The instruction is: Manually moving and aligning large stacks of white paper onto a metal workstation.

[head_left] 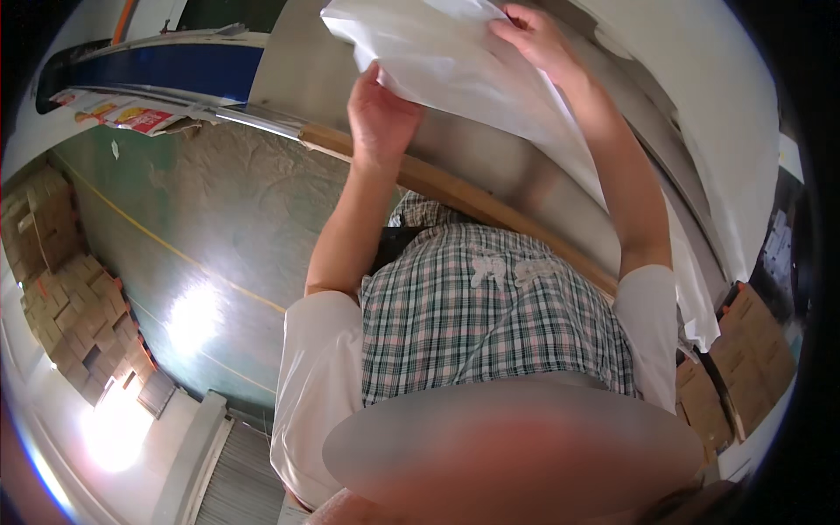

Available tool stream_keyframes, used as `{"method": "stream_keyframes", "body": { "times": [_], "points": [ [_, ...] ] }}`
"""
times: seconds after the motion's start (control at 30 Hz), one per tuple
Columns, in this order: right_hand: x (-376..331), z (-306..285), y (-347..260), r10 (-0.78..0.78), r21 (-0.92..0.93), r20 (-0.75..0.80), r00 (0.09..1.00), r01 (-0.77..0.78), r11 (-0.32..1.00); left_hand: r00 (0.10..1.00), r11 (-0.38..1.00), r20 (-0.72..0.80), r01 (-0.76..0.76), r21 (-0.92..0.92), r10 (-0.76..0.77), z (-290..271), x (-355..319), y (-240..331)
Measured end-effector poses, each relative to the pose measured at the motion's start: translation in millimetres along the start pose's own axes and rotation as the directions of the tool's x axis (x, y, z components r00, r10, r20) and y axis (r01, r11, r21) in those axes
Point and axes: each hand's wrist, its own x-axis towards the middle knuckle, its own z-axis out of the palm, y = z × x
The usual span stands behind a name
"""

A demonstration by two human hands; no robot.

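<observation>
Thin, glossy white plastic sheeting (455, 74) is stretched between my hands above a grey worktop. My left hand (383, 115) pinches its near left edge, thumb pointing up and fingers curled out of sight behind. Farther off and to the right, my right hand (535, 42) grips the sheeting's upper right part between thumb and fingers. From there the film trails down behind my right forearm, and a loose end (698, 328) hangs at the right. Whether the piece is a flat sheet or a bag, I cannot tell.
The grey worktop (302, 66) has a wooden front edge (455, 188) close to my body. A long blue panel (201, 70) and colourful printed packaging (136, 114) are at the upper left. More white film (726, 96) drapes at the right. Cardboard boxes (74, 302) stand far left, others (757, 350) at right.
</observation>
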Motion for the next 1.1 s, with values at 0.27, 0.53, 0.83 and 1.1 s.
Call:
{"method": "stream_keyframes", "body": {
  "times": [0.27, 0.53, 0.83, 1.1],
  "points": [
    [-38.5, 7.6, -83.1, -0.521, -0.378, -0.182, 0.834, 0.43, 0.82, 0.993, 0.913, 0.085, -0.104, 0.396, 0.076, 27.2, 34.3, 34.8],
    [-45.2, 57.5, -50.7, -0.685, -0.572, 0.103, 0.721, 0.606, 0.553, 0.997, 0.884, 0.052, 0.02, 0.468, -0.05, 29.3, 85.2, 60.0],
    [-54.6, 57.8, -56.7, -0.621, -0.629, 0.15, 0.769, 0.559, 0.54, 0.845, -0.473, 0.497, -0.362, 0.804, 0.197, 45.4, 121.2, 77.2],
    [-100.2, 25.7, -23.6, -0.583, -0.635, -0.015, 0.813, 0.443, 0.633, 0.63, -0.791, 0.776, -0.456, 0.407, 0.035, 54.1, 132.1, 122.5]
  ]
}}
